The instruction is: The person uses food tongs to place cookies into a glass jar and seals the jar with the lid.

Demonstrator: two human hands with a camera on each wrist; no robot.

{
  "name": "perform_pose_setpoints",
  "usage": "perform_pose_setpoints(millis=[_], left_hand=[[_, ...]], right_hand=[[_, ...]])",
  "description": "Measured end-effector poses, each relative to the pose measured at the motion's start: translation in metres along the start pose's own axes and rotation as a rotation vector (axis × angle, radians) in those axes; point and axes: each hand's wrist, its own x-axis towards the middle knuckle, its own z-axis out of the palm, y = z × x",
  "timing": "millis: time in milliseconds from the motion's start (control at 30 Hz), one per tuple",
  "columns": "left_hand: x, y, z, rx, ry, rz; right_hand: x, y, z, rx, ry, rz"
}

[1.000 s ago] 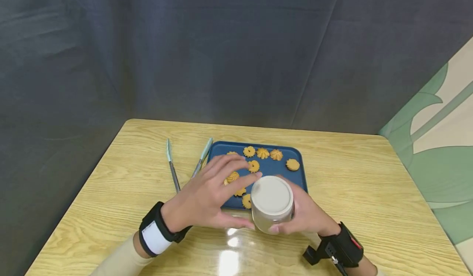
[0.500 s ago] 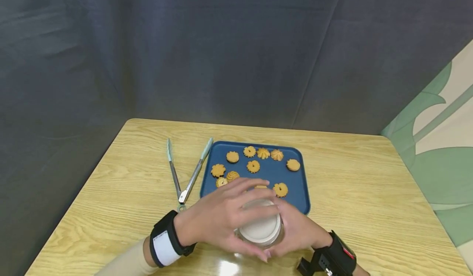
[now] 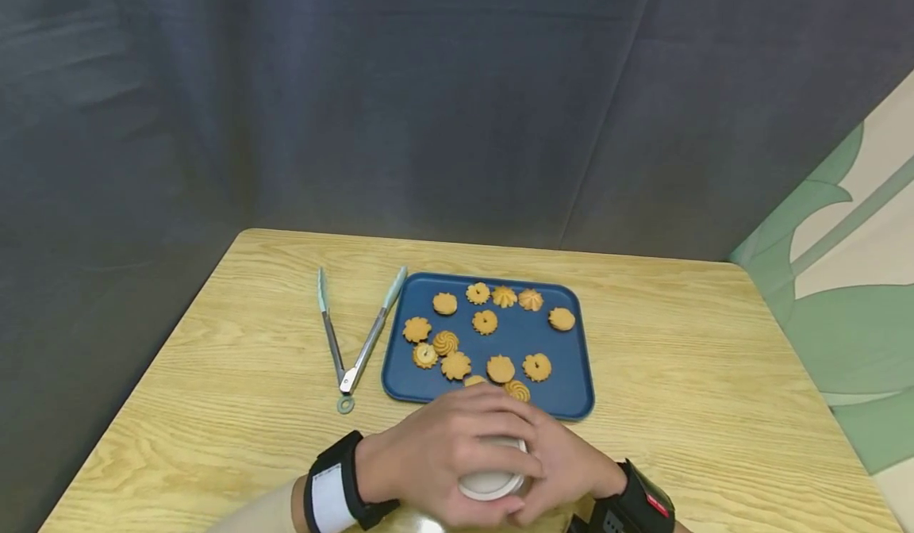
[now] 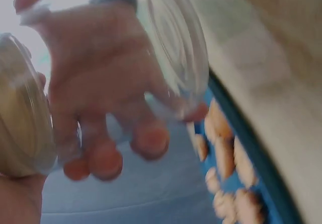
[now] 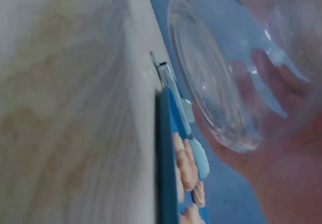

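A clear jar (image 5: pixel 214 78) with a pale lid (image 3: pixel 493 483) is held low in front of the person, by the tray's near edge. The left hand (image 3: pixel 450 454) arches over the top, its fingers and thumb gripping the lid. From the other side, the right hand (image 3: pixel 574 458) wraps round the jar's body, and its fingers show through the clear wall in the left wrist view. The jar is tipped on its side in both wrist views, above the table surface. In the head view the two hands hide most of the jar.
Just beyond the hands lies a blue tray (image 3: pixel 528 347) bearing several cookies (image 3: pixel 485 322). Spread tongs (image 3: pixel 364 350) with pale blue tips rest left of it. The wooden table (image 3: pixel 678 374) ends at a dark curtain (image 3: pixel 428 105) behind; a leaf-patterned cloth (image 3: pixel 850 343) hangs at right.
The left hand has moved from beside the jar onto its lid. Both hands have drawn the jar down and toward the person, uncovering the tongs' hinge and more cookies.
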Motion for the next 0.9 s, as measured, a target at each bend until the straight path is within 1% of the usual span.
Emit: perform_pose_setpoints(millis=[67,167,233,300,367,433,500,533,633,733,800,900], left_hand=[[-0.001,0.0,0.003,-0.015,0.039,-0.009],[-0.001,0.001,0.006,-0.037,0.083,-0.048],[-0.002,0.003,0.007,-0.049,0.104,-0.08],[-0.003,0.005,0.008,-0.056,0.119,-0.103],[-0.004,0.007,0.009,-0.058,0.134,-0.114],[-0.005,0.009,0.011,-0.056,0.152,-0.114],[-0.006,0.011,0.013,-0.039,0.182,-0.111],[-0.006,0.012,0.014,-0.017,0.2,-0.111],[-0.005,0.013,0.018,0.045,0.258,-0.134],[-0.005,0.015,0.021,0.105,0.312,-0.177],[-0.004,0.016,0.022,0.11,0.335,-0.222],[-0.002,0.02,0.022,0.115,0.337,-0.304]], right_hand=[[0.001,0.0,0.003,0.014,0.018,0.01],[0.003,0.001,0.007,0.029,0.069,0.01],[0.004,0.002,0.01,-0.001,0.103,-0.021],[0.005,0.002,0.013,-0.002,0.126,-0.037],[0.005,0.002,0.017,-0.021,0.147,-0.057],[0.005,0.002,0.02,-0.007,0.16,-0.063],[0.006,0.001,0.023,0.017,0.173,-0.068],[0.007,0.001,0.025,0.012,0.189,-0.07],[0.01,0.0,0.029,0.056,0.226,-0.051],[0.012,-0.002,0.031,0.037,0.273,-0.028],[0.012,-0.002,0.031,0.035,0.293,-0.03],[0.011,-0.002,0.033,0.017,0.319,-0.042]])
